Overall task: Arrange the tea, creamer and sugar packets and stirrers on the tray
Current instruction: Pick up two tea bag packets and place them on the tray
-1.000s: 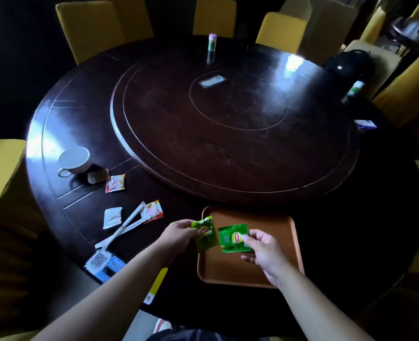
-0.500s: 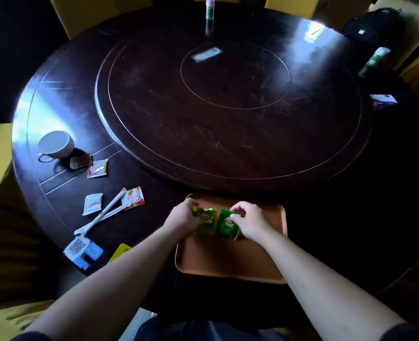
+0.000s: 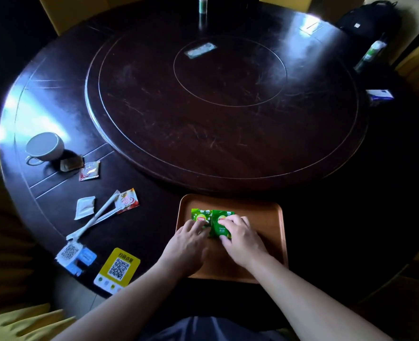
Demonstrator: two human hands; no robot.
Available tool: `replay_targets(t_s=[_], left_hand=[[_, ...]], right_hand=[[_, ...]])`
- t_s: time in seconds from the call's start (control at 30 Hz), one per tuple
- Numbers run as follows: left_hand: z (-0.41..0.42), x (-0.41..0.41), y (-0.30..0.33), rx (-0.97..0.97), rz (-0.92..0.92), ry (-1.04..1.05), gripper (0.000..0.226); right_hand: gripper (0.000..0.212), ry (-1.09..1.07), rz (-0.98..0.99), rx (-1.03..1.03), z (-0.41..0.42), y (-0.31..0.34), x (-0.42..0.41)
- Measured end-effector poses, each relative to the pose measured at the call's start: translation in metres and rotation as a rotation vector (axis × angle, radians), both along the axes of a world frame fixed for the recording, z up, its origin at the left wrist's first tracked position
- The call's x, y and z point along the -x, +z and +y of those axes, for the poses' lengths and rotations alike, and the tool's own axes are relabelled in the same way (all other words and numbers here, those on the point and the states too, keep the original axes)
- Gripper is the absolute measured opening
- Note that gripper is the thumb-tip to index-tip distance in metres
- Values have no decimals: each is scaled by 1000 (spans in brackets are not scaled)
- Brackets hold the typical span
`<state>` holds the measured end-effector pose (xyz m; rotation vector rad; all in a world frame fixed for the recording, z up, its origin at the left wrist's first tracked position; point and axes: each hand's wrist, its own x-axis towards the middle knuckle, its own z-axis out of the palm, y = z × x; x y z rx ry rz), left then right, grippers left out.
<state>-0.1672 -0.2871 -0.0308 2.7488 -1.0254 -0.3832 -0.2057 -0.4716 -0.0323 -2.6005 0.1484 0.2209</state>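
Observation:
An orange tray (image 3: 265, 212) sits at the table's near edge. Two green tea packets lie flat side by side on its far left part. My left hand (image 3: 187, 242) rests fingers-down on the left tea packet (image 3: 198, 215). My right hand (image 3: 242, 236) presses on the right tea packet (image 3: 219, 225), thumb at its near edge. On the table to the left lie two white wrapped stirrers (image 3: 97, 217), a red-and-white creamer packet (image 3: 127, 200), a white sugar packet (image 3: 84, 207) and a red packet (image 3: 89, 170).
A white cup (image 3: 45, 146) stands at the far left with a brown packet (image 3: 70, 164) beside it. QR-code cards (image 3: 117, 268) lie at the near left edge. The dark round table has a raised turntable (image 3: 223, 107); yellow chairs ring it.
Both hands lowered the two green tea packets from above the tray onto it, and now press them flat side by side. The view tilted down and closer.

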Motion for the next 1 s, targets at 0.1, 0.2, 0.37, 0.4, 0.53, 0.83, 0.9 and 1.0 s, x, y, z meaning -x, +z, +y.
replay_targets(t_s=[0.1,0.2,0.37,0.4,0.53,0.83,0.9,1.0], left_hand=[[3,1,-8,-29,-28,8,67],[4,-5,-11,-31,14,46,74],[4,-15,-13,-62,28,77,80],[4,-17,-13,-68,28,76,80],[2,-20,-11,-81,16,59,76],[4,-22,-3,-66,27,30,67],[5,-24,1,-56,43,36,65],[11,-29,9,-42,55,37,53]], right_hand=[[38,20,15,63,4,-1,-5],[37,22,0,104,6,-2,-11],[36,3,-12,121,9,-2,-23],[36,0,-9,122,9,-2,-25],[37,-1,-7,124,11,-2,-31],[38,-1,28,154,14,3,-33],[40,-21,40,141,15,5,-33],[40,-45,59,132,15,9,-32]])
